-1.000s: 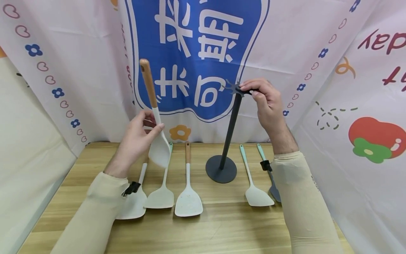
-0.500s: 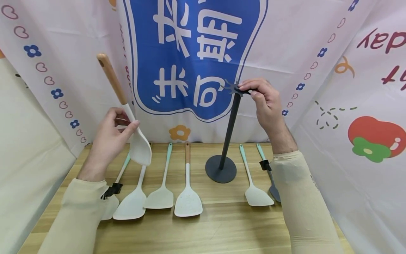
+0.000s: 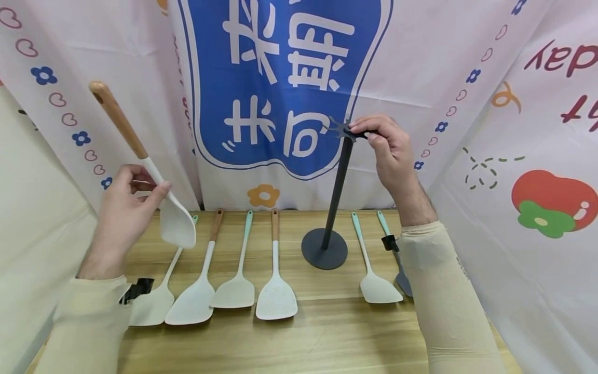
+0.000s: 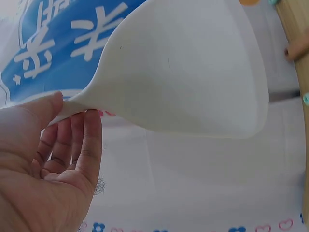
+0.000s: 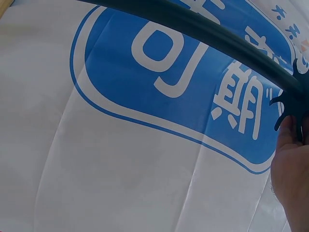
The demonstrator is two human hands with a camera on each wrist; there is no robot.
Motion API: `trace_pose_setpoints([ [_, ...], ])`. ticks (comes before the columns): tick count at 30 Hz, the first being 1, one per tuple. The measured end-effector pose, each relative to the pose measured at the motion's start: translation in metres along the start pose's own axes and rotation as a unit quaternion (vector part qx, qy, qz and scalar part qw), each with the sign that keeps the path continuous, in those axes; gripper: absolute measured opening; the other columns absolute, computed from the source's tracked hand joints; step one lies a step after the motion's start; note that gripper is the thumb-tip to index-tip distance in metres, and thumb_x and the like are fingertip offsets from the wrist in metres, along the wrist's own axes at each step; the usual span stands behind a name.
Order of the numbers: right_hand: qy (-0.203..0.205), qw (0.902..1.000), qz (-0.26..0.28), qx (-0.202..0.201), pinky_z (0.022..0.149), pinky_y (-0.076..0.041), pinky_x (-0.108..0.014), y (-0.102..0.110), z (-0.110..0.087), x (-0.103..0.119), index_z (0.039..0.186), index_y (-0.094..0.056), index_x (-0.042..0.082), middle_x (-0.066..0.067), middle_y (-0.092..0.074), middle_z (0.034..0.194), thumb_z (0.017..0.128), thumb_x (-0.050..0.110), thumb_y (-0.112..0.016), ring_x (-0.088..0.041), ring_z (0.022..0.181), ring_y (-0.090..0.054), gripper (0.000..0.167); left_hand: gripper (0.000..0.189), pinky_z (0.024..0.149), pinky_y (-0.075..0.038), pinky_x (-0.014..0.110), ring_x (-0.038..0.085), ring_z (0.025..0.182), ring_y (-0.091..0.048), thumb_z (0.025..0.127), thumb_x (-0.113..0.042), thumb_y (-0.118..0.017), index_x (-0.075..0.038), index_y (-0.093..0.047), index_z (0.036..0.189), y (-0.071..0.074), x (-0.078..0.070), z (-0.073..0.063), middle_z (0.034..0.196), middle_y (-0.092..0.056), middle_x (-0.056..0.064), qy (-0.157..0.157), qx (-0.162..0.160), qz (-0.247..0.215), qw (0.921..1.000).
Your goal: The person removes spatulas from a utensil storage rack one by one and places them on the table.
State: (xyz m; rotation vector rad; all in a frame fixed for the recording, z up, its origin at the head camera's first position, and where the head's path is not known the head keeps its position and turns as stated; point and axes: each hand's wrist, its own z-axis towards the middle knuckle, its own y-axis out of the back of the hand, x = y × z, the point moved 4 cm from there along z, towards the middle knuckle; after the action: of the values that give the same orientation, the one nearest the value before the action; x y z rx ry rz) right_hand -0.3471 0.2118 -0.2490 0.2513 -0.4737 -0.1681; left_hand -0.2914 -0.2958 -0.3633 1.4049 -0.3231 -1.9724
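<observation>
In the head view my left hand (image 3: 123, 210) pinches a white spatula (image 3: 176, 223) at its neck, blade down and wooden handle leaning up to the left. The left wrist view shows the broad white blade (image 4: 188, 72) beyond the thumb and fingers. My right hand (image 3: 390, 143) grips the hooked top (image 3: 344, 130) of a dark utensil stand (image 3: 338, 187), whose round base (image 3: 324, 249) is on the table. In the right wrist view the stand's pole (image 5: 203, 34) runs up to the fingers at the hooks.
Several spatulas lie on the wooden table (image 3: 327, 332): a mint-handled one (image 3: 156, 301), a wooden-handled one (image 3: 193, 301) and others left of the stand. Right of it lie a pale spatula (image 3: 379, 288) and a dark one (image 3: 403, 280) partly behind my sleeve. Printed cloth hangs behind.
My left hand has carried the white spatula leftward, its handle tilting further left, uncovering the spatulas lying on the left. My right hand has stayed on the top of the stand.
</observation>
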Motion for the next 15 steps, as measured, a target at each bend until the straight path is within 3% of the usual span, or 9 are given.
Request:
trace_pose_setpoints([
  [3,0.002,1.0000,0.004,-0.003,0.112,-0.057,-0.025,0.000,0.000,0.000,0.115,-0.078,-0.015,0.025,-0.078,0.126,0.110,0.007,-0.048,-0.004,0.126,-0.071,0.038,0.056,0.087,-0.049,-0.007,-0.013,0.109,-0.053,0.118,-0.032,-0.073,0.004,-0.052,0.156,0.008,0.008,-0.002,0.137,-0.065,0.010,0.005,-0.008,0.000,1.0000],
  [6,0.004,1.0000,0.006,-0.005,0.111,-0.057,-0.025,-0.001,0.000,0.000,0.115,-0.078,-0.016,0.026,-0.078,0.125,0.110,0.007,-0.048,-0.004,0.125,-0.072,0.038,0.056,0.085,-0.048,-0.007,-0.016,0.107,-0.051,0.118,-0.031,-0.072,0.005,-0.052,0.156,0.017,0.014,-0.006,0.136,-0.065,0.011,0.014,-0.012,0.011,0.9998],
  [12,-0.001,1.0000,0.004,-0.004,0.112,-0.056,-0.025,-0.001,0.000,0.001,0.115,-0.077,-0.016,0.026,-0.078,0.125,0.110,0.006,-0.047,-0.004,0.126,-0.071,0.037,0.057,0.082,-0.046,-0.007,-0.019,0.103,-0.047,0.119,-0.029,-0.070,0.008,-0.051,0.157,0.029,0.028,-0.013,0.141,-0.066,0.024,0.018,-0.015,0.024,0.9994],
  [15,-0.005,1.0000,0.002,-0.004,0.112,-0.055,-0.025,-0.001,0.000,0.002,0.115,-0.077,-0.016,0.025,-0.078,0.125,0.110,0.006,-0.047,-0.004,0.126,-0.070,0.038,0.056,0.083,-0.045,-0.009,-0.021,0.103,-0.048,0.118,-0.030,-0.071,0.008,-0.053,0.155,0.034,0.037,-0.014,0.133,-0.067,0.012,0.014,-0.027,0.030,0.9991],
])
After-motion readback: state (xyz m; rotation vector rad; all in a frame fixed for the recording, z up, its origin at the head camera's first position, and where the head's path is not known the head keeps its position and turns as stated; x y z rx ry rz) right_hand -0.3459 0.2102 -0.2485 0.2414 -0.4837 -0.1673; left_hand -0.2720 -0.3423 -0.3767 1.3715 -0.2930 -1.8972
